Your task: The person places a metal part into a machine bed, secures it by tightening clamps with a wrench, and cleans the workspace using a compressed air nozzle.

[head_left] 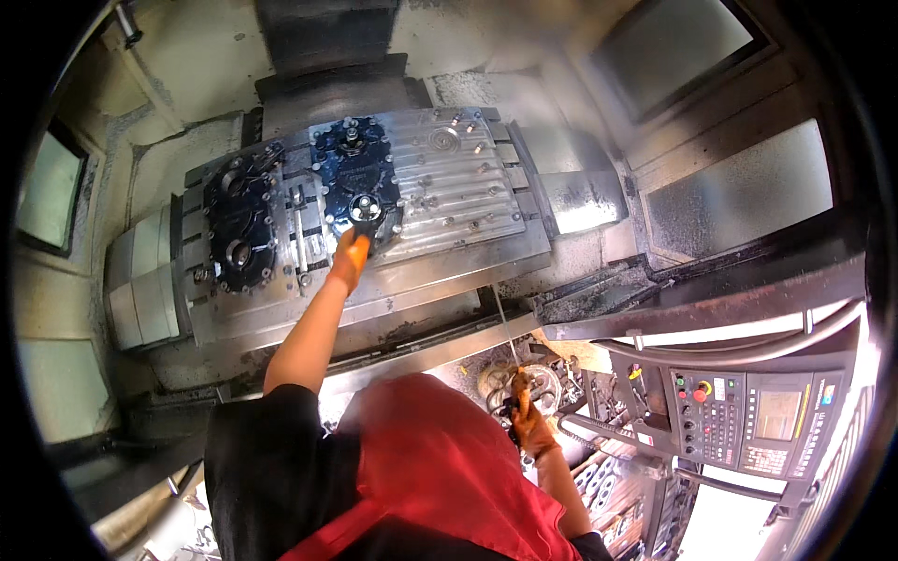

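My left hand [350,259], in an orange glove, reaches to the near end of a dark metal casting [360,168] bolted to a silver fixture plate [449,192]. Its fingers are closed around something dark there that I cannot make out. Just beyond them is a round bright metal part [365,208] set in the casting. Low at the right, my right hand [529,423], also gloved, is closed on a blow gun [506,327] with a long thin tube. The tube points up toward the machine table's front edge. Most of its handle is hidden by my hand.
A second dark casting [240,215] with large round openings sits left on the machine table [421,276]. Several studs stand on the plate's right part. A control panel [748,421] with a red button is at the lower right, near racks of metal parts [599,481].
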The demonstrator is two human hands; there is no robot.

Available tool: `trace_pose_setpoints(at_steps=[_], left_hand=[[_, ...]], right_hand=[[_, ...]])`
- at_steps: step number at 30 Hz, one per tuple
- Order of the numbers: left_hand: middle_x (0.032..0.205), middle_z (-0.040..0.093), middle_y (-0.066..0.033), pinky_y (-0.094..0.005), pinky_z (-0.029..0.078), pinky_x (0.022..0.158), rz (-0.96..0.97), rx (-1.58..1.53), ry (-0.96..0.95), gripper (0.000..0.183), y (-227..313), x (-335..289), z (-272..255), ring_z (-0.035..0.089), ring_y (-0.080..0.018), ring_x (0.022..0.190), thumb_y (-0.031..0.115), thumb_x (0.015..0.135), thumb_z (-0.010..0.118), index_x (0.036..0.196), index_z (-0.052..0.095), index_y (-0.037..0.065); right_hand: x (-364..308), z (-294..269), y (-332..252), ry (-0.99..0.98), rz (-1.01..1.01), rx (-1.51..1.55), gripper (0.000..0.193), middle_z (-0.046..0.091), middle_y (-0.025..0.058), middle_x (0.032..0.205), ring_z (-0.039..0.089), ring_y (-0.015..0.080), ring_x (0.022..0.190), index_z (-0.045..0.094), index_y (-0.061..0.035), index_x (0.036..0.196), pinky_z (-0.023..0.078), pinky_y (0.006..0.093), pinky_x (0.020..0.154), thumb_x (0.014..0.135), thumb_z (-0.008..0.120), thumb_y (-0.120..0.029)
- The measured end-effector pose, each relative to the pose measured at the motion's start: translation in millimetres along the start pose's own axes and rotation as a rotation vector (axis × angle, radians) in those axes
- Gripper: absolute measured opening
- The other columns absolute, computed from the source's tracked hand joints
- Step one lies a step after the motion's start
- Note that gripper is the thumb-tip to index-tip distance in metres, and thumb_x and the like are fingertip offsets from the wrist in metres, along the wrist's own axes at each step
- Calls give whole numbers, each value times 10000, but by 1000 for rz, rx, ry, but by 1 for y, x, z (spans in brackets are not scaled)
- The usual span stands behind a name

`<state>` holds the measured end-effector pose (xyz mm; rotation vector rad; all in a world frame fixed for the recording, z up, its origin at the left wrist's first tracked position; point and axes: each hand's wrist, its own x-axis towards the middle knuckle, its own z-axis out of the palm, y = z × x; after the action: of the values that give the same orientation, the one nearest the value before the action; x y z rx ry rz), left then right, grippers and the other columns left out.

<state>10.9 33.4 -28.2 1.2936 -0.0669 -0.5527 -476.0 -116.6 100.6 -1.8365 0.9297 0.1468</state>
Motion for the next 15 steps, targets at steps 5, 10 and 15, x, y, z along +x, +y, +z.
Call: trace_pose_setpoints(at_steps=[5, 10, 15], left_hand=[[883, 662, -73, -306, 471, 607, -226, 343, 274, 242, -74, -161, -71, 586, -159, 720, 167, 898, 575, 1086, 632, 25], [894, 680, -75, -311, 497, 723, -177, 998, 321, 233, -133, -262, -136, 621, -186, 765, 147, 875, 574, 1076, 639, 48], [941, 680, -69, -320, 497, 762, -304, 883, 479, 183, -123, -341, -184, 627, -207, 813, 154, 906, 551, 1045, 645, 81]], right_hand=[[3, 23, 11, 23, 180, -20, 322, 635, 139, 816, 583, 195, 733, 574, 41, 1096, 480, 362, 652, 950, 543, -244], [14, 37, -7, 66, 69, 117, 339, 629, 165, 749, 562, 214, 622, 601, 49, 978, 460, 389, 575, 921, 584, -284], [9, 34, -10, 113, 35, 145, 325, 603, 79, 674, 579, 178, 534, 619, -21, 929, 467, 361, 497, 920, 590, -345]])
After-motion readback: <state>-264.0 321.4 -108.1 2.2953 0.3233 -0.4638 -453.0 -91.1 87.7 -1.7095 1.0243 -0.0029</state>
